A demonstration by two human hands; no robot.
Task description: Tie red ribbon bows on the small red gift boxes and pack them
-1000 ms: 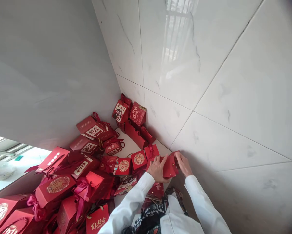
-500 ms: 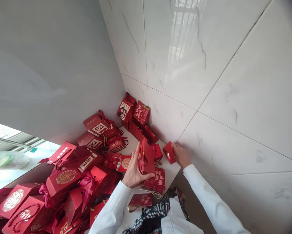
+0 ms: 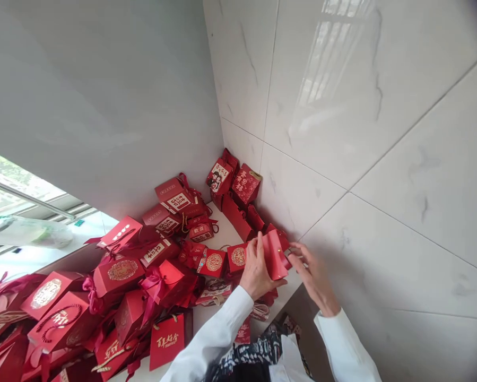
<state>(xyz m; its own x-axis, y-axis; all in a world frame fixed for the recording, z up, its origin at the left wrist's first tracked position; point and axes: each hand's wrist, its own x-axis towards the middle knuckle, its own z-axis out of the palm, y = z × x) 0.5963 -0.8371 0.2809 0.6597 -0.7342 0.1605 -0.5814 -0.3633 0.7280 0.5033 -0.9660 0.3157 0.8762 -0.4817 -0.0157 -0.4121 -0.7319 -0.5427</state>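
Marble-look wall tiles (image 3: 381, 106) rise behind red gift boxes (image 3: 119, 276) heaped toward nine o'clock; at their three o'clock edge, the left hand (image 3: 256, 270) clamps a tilted red gift box (image 3: 275, 255), while the right hand (image 3: 317, 278), spread open, hovers just beside it.

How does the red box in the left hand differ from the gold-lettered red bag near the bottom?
The red box is held up in the left hand; the red bag rests in the pile. The box's face is nearly plain; the bag's carries gold characters. Both are red.
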